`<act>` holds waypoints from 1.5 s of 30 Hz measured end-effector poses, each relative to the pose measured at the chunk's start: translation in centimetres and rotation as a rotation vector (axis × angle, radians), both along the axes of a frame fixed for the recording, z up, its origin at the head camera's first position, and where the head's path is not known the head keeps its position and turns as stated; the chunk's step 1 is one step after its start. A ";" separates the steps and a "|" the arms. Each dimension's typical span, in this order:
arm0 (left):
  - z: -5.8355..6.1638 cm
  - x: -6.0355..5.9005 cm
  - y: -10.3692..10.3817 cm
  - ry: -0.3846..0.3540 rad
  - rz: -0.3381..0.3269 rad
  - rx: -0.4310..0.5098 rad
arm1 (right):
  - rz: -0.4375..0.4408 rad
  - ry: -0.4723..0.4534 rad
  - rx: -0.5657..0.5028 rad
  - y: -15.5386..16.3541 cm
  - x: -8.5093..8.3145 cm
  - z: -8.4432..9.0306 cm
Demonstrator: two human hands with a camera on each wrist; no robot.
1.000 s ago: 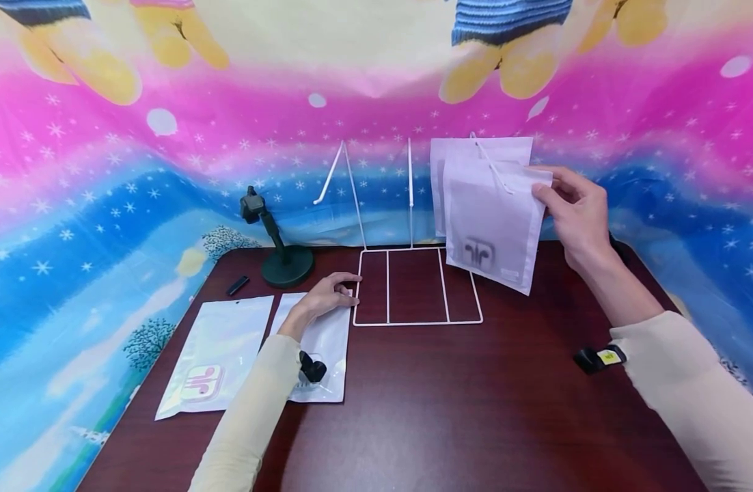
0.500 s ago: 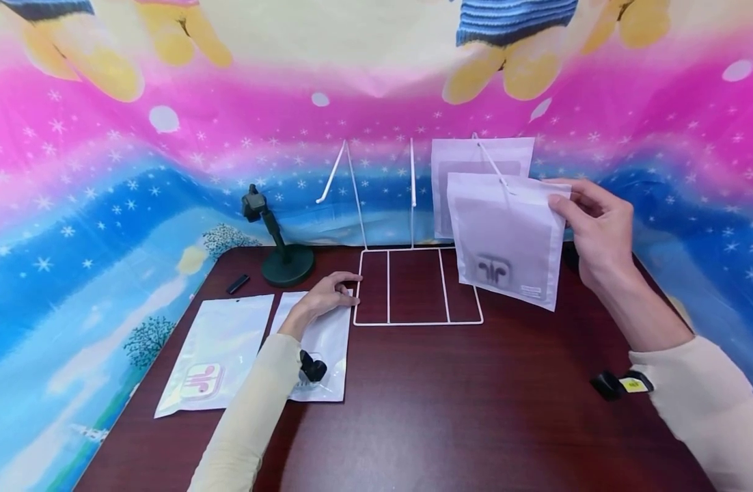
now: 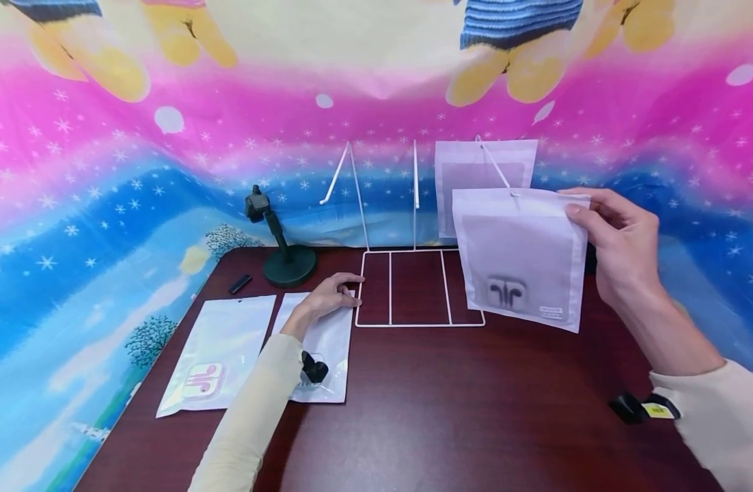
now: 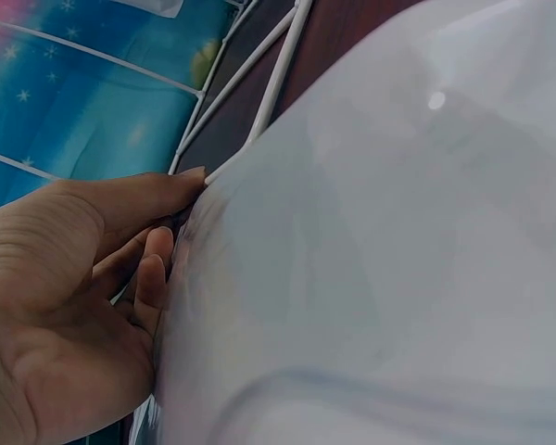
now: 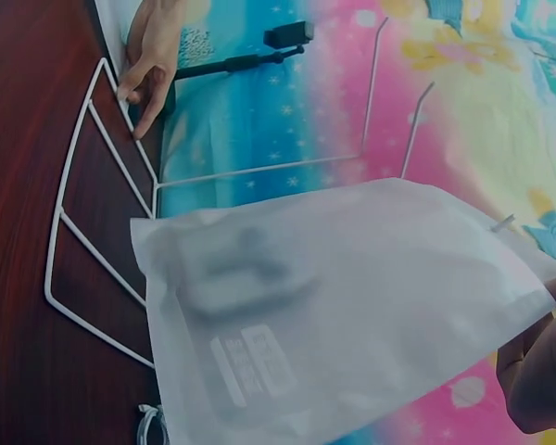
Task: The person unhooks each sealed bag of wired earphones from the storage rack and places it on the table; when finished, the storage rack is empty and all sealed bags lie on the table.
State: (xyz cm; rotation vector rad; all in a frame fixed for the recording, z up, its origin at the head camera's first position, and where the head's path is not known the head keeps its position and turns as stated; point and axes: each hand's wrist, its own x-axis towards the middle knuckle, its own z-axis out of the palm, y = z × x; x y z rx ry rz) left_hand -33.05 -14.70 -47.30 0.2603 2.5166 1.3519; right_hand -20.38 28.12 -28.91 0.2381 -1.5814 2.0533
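My right hand (image 3: 622, 236) pinches the upper right corner of a white zip pouch (image 3: 518, 253) printed with earphones. The tip of the rack's right prong (image 5: 503, 223) pokes through near the pouch's top edge. Behind it, another white pouch (image 3: 444, 178) hangs farther back on that prong. My left hand (image 3: 327, 297) holds the left side of the white wire display rack (image 3: 419, 325) at its base, thumb and forefinger apart along the wire. Beneath that hand and wrist lies a third pouch (image 3: 336, 342) on the table.
A pouch with a pink earphone print (image 3: 223, 335) lies at the left of the dark wooden table (image 3: 450, 424). Behind it are a small black stick (image 3: 240, 283) and a dark green stand (image 3: 290, 266). A patterned cloth (image 3: 376, 82) surrounds the back and sides.
My right hand has moved right, down and toward me, drawing the front pouch along the prong to its tip, away from the rear pouch. The left hand has stayed in place.
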 end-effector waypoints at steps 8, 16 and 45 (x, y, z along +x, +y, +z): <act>-0.1 0.2 -0.2 -0.003 0.010 -0.014 | 0.034 0.033 -0.035 0.2 1.2 0.5; -0.2 0.1 -0.1 0.008 0.001 -0.002 | 0.043 0.054 -0.070 0.7 2.6 0.4; -0.3 0.1 0.0 0.016 0.012 -0.025 | 0.126 -0.253 -0.013 3.7 2.2 -7.9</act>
